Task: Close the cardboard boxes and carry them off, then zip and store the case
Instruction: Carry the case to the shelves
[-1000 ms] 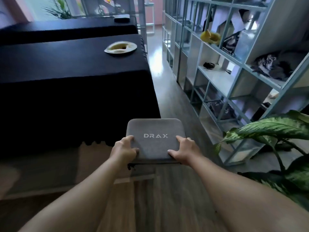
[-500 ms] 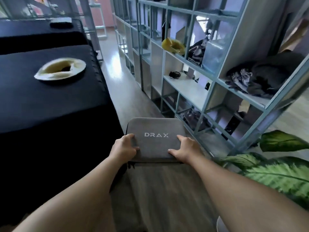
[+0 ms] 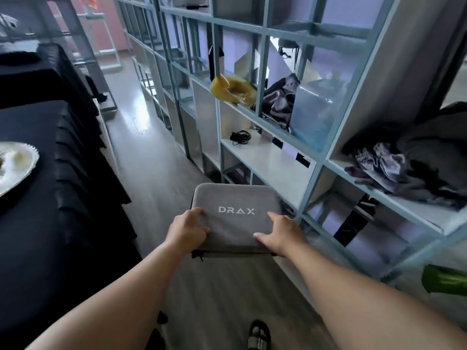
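Case (image 3: 235, 218) between table (image 3: 45, 198) on left and shelving (image 3: 316, 157) on right.

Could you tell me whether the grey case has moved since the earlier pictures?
Yes: the grey case has been carried away from the black-draped table, toward the shelving unit.

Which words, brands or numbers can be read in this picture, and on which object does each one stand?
"DRAX": pale capital letters on the top face of the grey case, which the left hand and the right hand grip at its sides.
No other text can be read; nothing on the shelf unit or the plate shows legible writing.
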The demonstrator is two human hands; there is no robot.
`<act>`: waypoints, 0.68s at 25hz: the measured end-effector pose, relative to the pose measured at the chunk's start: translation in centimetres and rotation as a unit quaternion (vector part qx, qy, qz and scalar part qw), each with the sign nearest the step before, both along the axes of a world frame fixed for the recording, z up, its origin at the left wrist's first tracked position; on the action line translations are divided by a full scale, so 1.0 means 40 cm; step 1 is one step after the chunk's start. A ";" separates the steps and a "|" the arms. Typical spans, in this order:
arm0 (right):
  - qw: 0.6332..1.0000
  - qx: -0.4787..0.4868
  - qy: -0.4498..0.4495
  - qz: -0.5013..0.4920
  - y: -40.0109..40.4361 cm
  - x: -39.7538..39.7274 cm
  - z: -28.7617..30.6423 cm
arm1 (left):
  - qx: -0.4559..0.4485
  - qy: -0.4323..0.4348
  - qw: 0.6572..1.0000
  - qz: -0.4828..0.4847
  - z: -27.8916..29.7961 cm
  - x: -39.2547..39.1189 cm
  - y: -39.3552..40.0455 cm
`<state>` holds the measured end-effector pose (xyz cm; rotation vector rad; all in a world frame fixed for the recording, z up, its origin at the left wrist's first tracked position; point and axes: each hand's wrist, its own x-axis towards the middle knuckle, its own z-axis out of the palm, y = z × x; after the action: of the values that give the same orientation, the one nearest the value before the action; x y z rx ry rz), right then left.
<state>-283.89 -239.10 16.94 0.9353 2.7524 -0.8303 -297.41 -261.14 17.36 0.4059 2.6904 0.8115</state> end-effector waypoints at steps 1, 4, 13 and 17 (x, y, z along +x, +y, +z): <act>1.000 -0.005 -0.001 -0.004 0.048 -0.057 -0.002 | -0.002 -0.001 1.000 -0.003 0.000 -0.057 0.049; 1.000 -0.014 -0.009 -0.007 0.167 -0.187 -0.006 | -0.014 -0.003 1.000 -0.014 0.000 -0.189 0.171; 0.991 -0.044 -0.042 -0.123 0.401 -0.413 -0.092 | -0.033 -0.034 0.991 -0.128 -0.074 -0.542 0.511; 0.971 -0.062 -0.071 -0.220 0.455 -0.476 -0.149 | -0.040 -0.045 0.967 -0.249 -0.147 -0.701 0.681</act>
<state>-302.94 -220.90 10.99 1.5410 2.3729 -0.9371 -325.43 -233.88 11.47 0.9482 2.3656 0.5525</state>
